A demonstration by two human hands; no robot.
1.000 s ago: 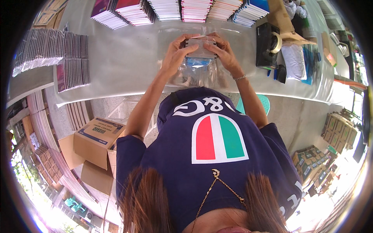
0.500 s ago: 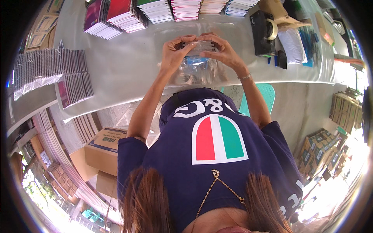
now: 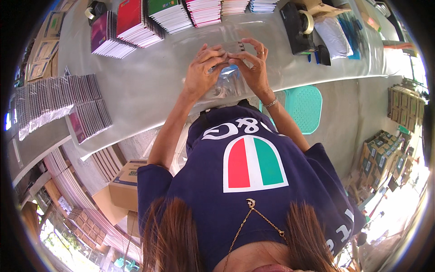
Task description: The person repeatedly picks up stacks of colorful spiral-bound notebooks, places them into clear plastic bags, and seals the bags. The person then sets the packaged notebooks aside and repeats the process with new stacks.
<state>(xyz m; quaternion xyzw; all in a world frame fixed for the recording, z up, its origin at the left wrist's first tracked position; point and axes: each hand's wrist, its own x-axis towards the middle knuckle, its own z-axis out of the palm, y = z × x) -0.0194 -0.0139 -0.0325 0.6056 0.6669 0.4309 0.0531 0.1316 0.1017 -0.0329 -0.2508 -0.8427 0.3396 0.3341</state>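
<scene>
Over the near middle of the table, both my hands grip a small spiral-bound notebook bundle [image 3: 235,46] in clear plastic, its dark coils showing by the right fingers. My left hand [image 3: 205,70] is closed, its fingertips pinched at the bundle's near left side. My right hand [image 3: 253,68] is closed too, with its thumb and bent fingers around the right end. My fingers hide much of the bundle. Just below them, clear plastic film [image 3: 222,89] with a blue patch lies toward the table's front edge.
Stacks of spiral notebooks, including a red one [image 3: 131,20], line the far side. At the far right are a black tape dispenser [image 3: 297,29] and a white packet [image 3: 333,36]. Wrapped notebooks [image 3: 50,99] stand left. A teal stool [image 3: 304,109] and cardboard box [image 3: 127,177] are below.
My hands have moved slightly down and left in the picture. The left fingers have bunched up, and the right hand has turned with its index finger raised. The whole view has tilted.
</scene>
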